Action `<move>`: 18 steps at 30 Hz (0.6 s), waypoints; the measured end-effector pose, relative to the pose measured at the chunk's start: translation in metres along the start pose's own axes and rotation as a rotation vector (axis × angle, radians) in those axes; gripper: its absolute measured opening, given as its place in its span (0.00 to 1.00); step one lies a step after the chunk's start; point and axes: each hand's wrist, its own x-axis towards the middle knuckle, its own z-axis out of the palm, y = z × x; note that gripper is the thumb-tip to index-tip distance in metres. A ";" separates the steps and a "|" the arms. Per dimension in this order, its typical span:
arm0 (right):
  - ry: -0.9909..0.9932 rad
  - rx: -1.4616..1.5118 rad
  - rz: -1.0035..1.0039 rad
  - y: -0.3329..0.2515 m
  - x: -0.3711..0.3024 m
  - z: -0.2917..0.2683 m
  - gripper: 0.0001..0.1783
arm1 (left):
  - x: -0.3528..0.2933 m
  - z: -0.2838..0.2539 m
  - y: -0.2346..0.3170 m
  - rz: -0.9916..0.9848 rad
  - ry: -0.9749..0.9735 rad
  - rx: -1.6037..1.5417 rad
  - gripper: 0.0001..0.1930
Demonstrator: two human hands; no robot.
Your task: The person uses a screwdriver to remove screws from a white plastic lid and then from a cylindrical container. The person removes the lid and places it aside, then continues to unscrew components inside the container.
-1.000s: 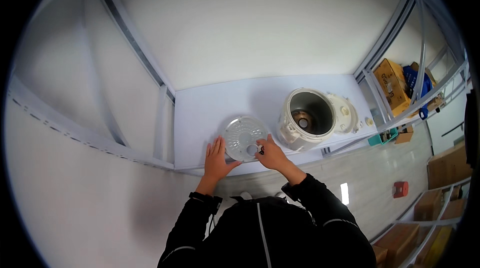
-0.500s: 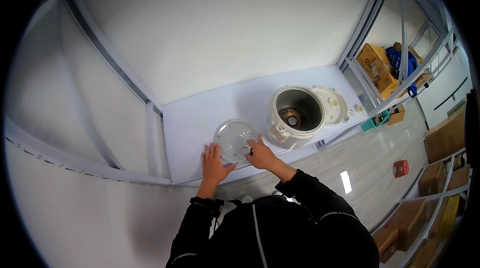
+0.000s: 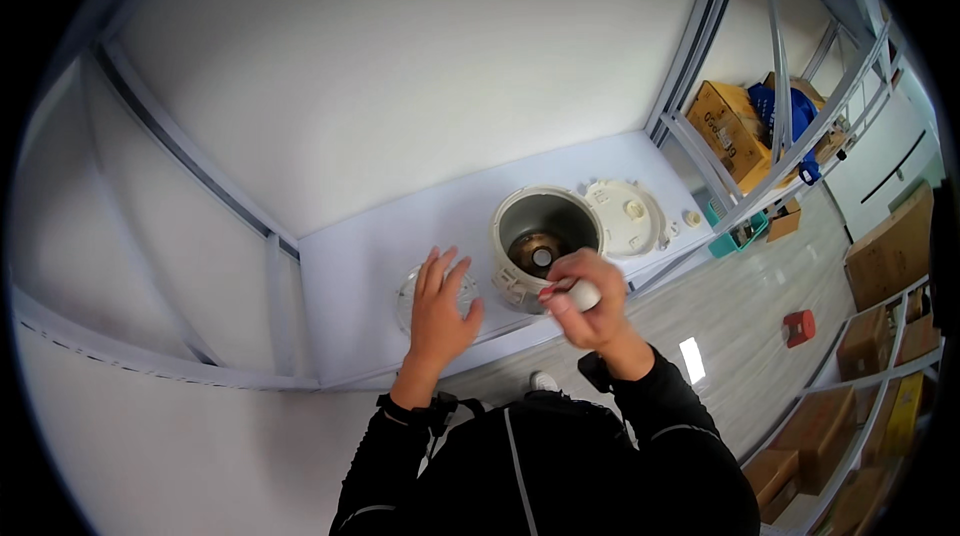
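My left hand (image 3: 440,321) is raised with its fingers spread, holding nothing. It partly covers a clear round disc (image 3: 404,308) on the white table. My right hand (image 3: 607,326) is closed around a small white rounded piece (image 3: 584,293) with a reddish part at the fingertips; its kind is unclear. That hand hovers in front of a white rice cooker body (image 3: 515,283), whose top is uncovered, showing a grey inside with a brown bottom and a round middle part. Right of the cooker lies its white lid (image 3: 615,216), inner side up.
The white table (image 3: 350,246) meets a wall at the back and has metal frame posts (image 3: 690,46) around it. Boxes (image 3: 730,131), a teal basket (image 3: 735,241) and a red stool (image 3: 799,328) stand to the right. Shelves with cartons (image 3: 815,426) fill the lower right.
Both hands have left the clear disc and risen. My right hand has moved right, in front of the cooker, and the white piece now shows in it. The view has shifted slightly.
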 end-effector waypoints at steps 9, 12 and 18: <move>-0.055 -0.336 0.270 0.084 0.013 -0.048 0.19 | 0.030 0.054 0.059 0.145 0.009 -0.022 0.22; -0.100 -0.420 0.204 0.107 0.008 -0.051 0.18 | 0.034 0.071 0.066 0.147 0.007 -0.014 0.18; -0.211 -0.359 0.170 0.128 0.012 -0.057 0.17 | 0.034 0.091 0.071 0.069 0.090 -0.026 0.18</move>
